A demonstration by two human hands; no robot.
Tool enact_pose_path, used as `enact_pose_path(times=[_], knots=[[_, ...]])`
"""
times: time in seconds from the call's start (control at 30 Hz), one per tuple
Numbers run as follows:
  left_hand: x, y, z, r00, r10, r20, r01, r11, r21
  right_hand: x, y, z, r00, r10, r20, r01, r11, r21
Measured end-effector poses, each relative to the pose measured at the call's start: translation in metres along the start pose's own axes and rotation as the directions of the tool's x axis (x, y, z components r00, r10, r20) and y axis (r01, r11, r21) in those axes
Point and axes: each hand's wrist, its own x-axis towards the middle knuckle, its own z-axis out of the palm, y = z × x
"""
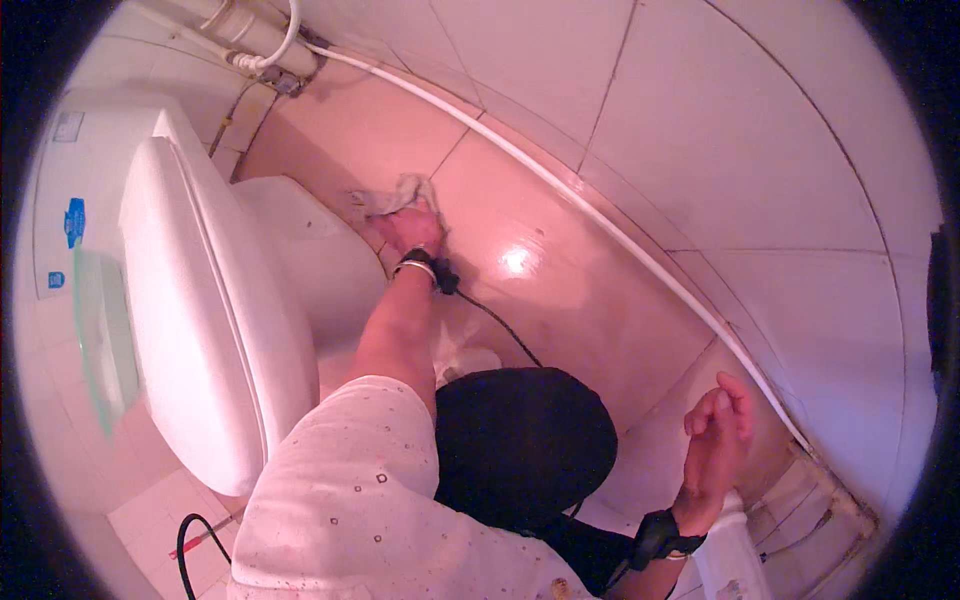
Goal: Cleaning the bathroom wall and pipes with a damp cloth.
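My left hand (408, 228) is pressed down on a crumpled greyish cloth (414, 187) on the tiled floor (560, 290), right beside the base of a white toilet (320, 260). Its fingers are partly hidden by the cloth and slightly blurred. Off to the right, my right hand (715, 435) is raised near the wall with loosely curled fingers, and nothing shows in it. Each wrist wears a black strap with a small device; a thin black cord runs from the left one toward my dark-clad knee (525, 445).
A white pipe (560, 185) runs along the foot of the tiled wall (740, 130). More pipes and a hose (270, 55) stand in the far left corner. The toilet's raised bowl and lid (200, 330) fill the left side. A white pipe (730, 550) is near my right wrist.
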Motion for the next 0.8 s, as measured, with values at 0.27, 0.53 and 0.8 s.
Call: enact_pose_path(times=[0.27,0.53,0.8], knots=[[-0.068,0.110,-0.042,0.846,0.281,-0.454,-0.514,0.657,-0.551,-0.006,-0.004,-0.007,0.999,-0.014,-0.035,0.015,0.999,0.046],[-0.004,0.100,-0.048,0.956,0.112,0.270,0.292,-0.366,-0.883,-0.005,-0.018,-0.006,0.994,-0.103,-0.040,0.105,0.993,0.054],[0.142,-0.028,0.049,0.951,0.284,0.123,-0.255,0.945,-0.204,0.010,-0.003,0.015,0.993,-0.083,-0.087,0.074,0.992,-0.099]])
